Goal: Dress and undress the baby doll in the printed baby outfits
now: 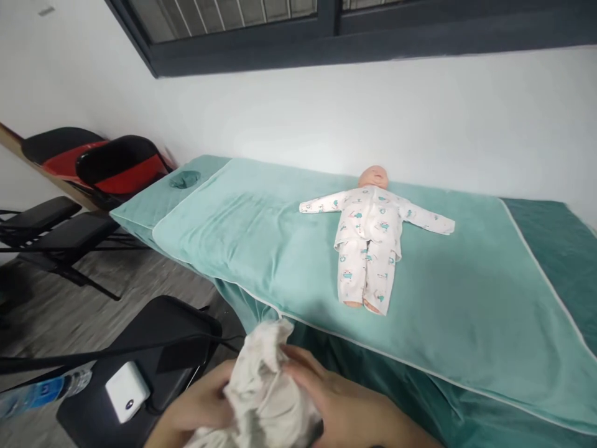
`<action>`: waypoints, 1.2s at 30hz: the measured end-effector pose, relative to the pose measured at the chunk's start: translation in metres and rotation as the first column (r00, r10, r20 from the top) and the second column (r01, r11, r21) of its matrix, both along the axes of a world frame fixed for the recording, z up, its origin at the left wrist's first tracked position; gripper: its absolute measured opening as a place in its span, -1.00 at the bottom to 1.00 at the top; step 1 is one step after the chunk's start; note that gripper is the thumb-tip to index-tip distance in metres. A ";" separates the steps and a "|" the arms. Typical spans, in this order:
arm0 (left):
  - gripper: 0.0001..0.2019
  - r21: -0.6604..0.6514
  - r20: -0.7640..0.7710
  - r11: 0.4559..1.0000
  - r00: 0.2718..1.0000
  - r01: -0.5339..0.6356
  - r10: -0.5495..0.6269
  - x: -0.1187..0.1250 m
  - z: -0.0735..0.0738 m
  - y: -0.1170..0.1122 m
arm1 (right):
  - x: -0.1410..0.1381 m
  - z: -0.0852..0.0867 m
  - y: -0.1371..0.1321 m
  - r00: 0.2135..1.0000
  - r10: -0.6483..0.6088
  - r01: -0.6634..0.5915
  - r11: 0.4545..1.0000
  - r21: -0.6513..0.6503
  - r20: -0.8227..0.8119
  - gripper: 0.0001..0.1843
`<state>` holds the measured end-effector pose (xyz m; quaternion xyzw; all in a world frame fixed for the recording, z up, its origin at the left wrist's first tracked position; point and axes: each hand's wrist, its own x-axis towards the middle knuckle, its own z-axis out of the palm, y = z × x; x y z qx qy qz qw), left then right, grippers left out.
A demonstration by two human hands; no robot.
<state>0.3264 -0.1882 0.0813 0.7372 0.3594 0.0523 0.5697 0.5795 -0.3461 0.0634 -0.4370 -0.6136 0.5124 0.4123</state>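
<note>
A crumpled, off-white piece of cloth (265,389) is bunched between my two hands at the bottom of the head view, just in front of the bed's near edge. My left hand (205,395) grips it from the left side, fingers partly hidden in the folds. On the other side my right hand (321,389) has its fingers closed round the cloth. Beyond them a baby doll (374,177) lies on its back on the bed, arms spread. It wears white printed pyjamas (370,218), a long-sleeved top and trousers.
The bed (242,224) has a green cover and a face hole at its left end, against a white wall. A black chair (172,336) at lower left carries a white device (127,392) with a cable. Nearby are a water bottle (46,392) and folding chairs (121,168).
</note>
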 end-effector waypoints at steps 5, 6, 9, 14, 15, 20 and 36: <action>-0.51 -0.032 0.396 0.992 0.909 -0.124 0.127 0.154 0.000 0.005 | 0.031 0.009 0.010 0.775 -0.610 0.607 0.791 -0.076 -0.164 0.24; -0.54 0.027 0.461 0.979 0.871 -0.203 0.168 0.181 0.004 -0.001 | 0.040 0.012 0.014 0.687 -0.706 0.702 0.706 -0.093 -0.172 0.16; -0.52 0.087 0.599 0.948 0.777 -0.305 0.195 0.239 0.015 -0.022 | 0.064 0.023 0.023 0.519 -0.824 0.838 0.542 -0.054 -0.227 0.09; -0.43 0.104 0.603 0.985 0.797 -0.135 0.045 0.254 0.011 -0.032 | 0.097 0.043 0.018 0.387 -0.883 0.918 0.396 0.022 -0.266 -0.03; -0.38 0.157 0.591 0.984 0.806 -0.086 -0.024 0.247 0.004 -0.031 | 0.106 0.045 0.014 0.368 -0.893 0.928 0.369 0.049 -0.258 -0.04; -0.34 0.233 0.454 0.971 0.878 0.050 -0.154 0.207 -0.042 -0.018 | 0.167 0.043 -0.015 0.270 -0.929 0.957 0.230 0.175 -0.254 -0.04; -0.76 0.460 0.479 0.888 0.844 -0.009 -0.239 0.270 -0.025 0.041 | 0.276 -0.001 -0.077 -0.030 -0.996 0.975 -0.011 0.223 0.083 -0.33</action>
